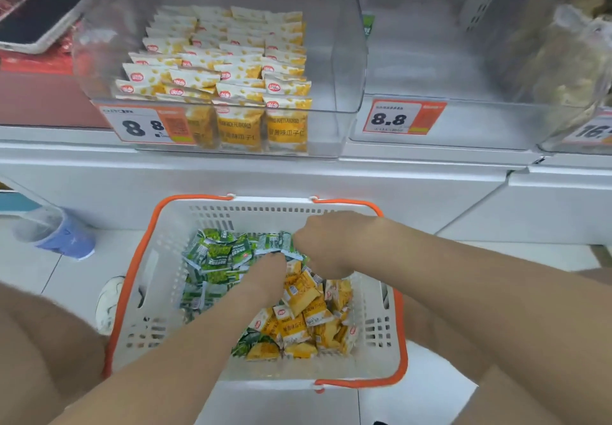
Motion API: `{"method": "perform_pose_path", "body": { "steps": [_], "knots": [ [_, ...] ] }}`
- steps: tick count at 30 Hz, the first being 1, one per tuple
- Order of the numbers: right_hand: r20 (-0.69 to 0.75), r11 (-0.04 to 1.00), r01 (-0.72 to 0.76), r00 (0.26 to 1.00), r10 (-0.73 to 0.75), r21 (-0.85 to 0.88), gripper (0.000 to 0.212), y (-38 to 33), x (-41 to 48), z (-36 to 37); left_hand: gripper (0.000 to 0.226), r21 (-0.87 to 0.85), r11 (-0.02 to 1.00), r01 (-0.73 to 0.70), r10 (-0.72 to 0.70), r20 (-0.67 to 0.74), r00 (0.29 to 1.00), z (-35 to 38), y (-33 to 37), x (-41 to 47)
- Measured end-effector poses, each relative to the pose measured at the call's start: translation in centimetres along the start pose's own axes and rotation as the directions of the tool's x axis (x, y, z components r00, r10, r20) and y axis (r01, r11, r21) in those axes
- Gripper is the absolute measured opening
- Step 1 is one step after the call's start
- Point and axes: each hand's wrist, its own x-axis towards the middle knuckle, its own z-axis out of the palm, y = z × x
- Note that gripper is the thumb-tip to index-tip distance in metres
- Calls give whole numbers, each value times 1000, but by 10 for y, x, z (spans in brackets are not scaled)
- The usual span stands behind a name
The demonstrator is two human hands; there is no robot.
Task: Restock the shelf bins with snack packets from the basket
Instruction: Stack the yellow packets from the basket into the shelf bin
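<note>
Gathering green packets [215, 255] from basket [381, 351] on the floor. Right hand [328, 246]: fingers curled round a green bunch. Left hand [266, 275]: fingertips buried, grip cannot be told. Advice: leave yellow packets [308, 318] behind (yellow bin [344, 60] already stocked); empty bin [414, 60] likely takes green.
</note>
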Motion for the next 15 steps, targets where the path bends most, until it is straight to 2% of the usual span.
{"method": "perform_pose_path", "body": {
  "steps": [2,3,8,9,10,12,14,15],
  "knots": [
    [27,1000,-12,1000,12,2,7,4,2,3,50,-41,999,31,-33,-42,999,14,5,10],
    [35,1000,-16,999,16,6,9,6,3,4,52,-57,997,43,-46,-46,998,18,7,13],
    [46,1000,-24,999,23,18,11,6,8,5,11,-150,974,169,-181,-71,981,28,8,17],
    [44,1000,-22,999,21,22,11,6,7,4,22,-181,966,184,-203,-90,975,31,6,19],
    [40,999,-23,999,22,28,10,5,7,2,34,-201,963,177,-199,-97,975,32,3,19],
    [29,999,-20,999,18,36,11,5,6,-2,44,-223,967,122,-148,-103,984,27,-4,18],
    [21,999,-21,1000,21,31,20,4,3,-9,40,-237,969,66,-89,-88,992,9,-12,12],
    [8,999,-32,999,31,31,17,5,2,-12,35,-254,967,28,-48,-75,996,-4,-15,7]
  ]
}}
